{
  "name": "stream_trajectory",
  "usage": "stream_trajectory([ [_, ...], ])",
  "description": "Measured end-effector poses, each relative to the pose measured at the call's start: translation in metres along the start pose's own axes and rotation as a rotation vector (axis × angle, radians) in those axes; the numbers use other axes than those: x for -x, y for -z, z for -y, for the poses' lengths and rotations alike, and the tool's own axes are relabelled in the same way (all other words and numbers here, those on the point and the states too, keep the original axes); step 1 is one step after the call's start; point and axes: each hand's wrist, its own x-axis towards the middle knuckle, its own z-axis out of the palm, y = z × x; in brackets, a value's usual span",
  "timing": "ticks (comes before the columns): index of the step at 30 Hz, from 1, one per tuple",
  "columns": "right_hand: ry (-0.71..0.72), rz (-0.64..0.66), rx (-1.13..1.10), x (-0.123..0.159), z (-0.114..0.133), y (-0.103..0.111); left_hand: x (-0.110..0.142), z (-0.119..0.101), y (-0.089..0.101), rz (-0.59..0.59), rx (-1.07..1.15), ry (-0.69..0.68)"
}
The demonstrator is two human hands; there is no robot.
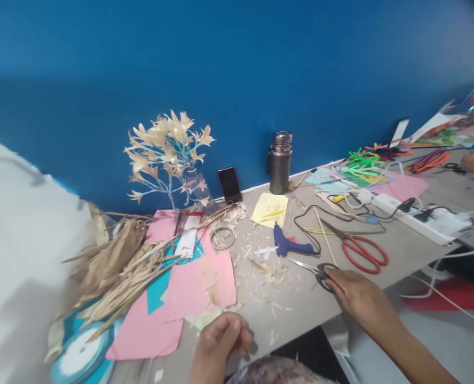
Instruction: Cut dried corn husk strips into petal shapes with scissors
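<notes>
Scissors (317, 271) with black handles were seen on the desk (301, 314), their blades laid just on the near side of a blue glue gun (287, 245). Their handles were touched by the fingers of the right hand (359, 296); whether that grip was firm or slack could not be told. The left hand (223, 341) was held at the desk's near edge, its fingers curled; whether anything was enclosed in that grip could not be told. Red-handled scissors (346, 244) were placed just beyond the right hand, beside a thin stick (325, 236). Pink paper (184, 282) was spread near the left hand, and dried husks (115, 261) were heaped farther left, beside pale flowers (168, 140).
</notes>
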Motion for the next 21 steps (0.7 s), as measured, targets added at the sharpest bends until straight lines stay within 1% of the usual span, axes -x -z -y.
stream_trajectory([
  [4,0.005,-0.065,0.014,0.000,0.003,-0.007,0.000,0.001,-0.002,-0.075,-0.205,-0.141],
  [6,0.002,-0.101,0.009,0.000,0.005,-0.008,-0.001,0.002,0.001,-0.107,-0.306,-0.219],
  [8,0.001,-0.132,0.005,0.000,0.006,-0.008,-0.004,0.000,0.010,-0.137,-0.429,-0.318],
  [10,0.003,-0.151,-0.009,-0.001,0.006,-0.009,-0.008,-0.006,0.023,-0.200,-0.610,-0.420],
  [11,0.006,-0.159,-0.024,-0.002,0.006,-0.008,-0.011,-0.010,0.030,-0.220,-0.712,-0.419],
  [13,0.010,-0.181,-0.062,-0.003,0.007,-0.007,-0.017,-0.018,0.044,-0.311,-0.888,-0.407],
  [15,0.001,-0.218,-0.095,-0.004,0.009,-0.003,-0.024,-0.025,0.053,-0.374,-1.031,-0.400],
  [17,-0.012,-0.250,-0.125,-0.005,0.012,0.002,-0.033,-0.031,0.054,-0.428,-1.166,-0.384],
  [18,-0.010,-0.255,-0.146,-0.005,0.015,0.005,-0.038,-0.034,0.053,-0.437,-1.239,-0.385],
  [20,0.016,-0.253,-0.195,-0.004,0.022,0.008,-0.048,-0.038,0.049,-0.430,-1.365,-0.398],
  [21,0.031,-0.248,-0.219,-0.002,0.026,0.009,-0.054,-0.039,0.046,-0.417,-1.417,-0.382],
])
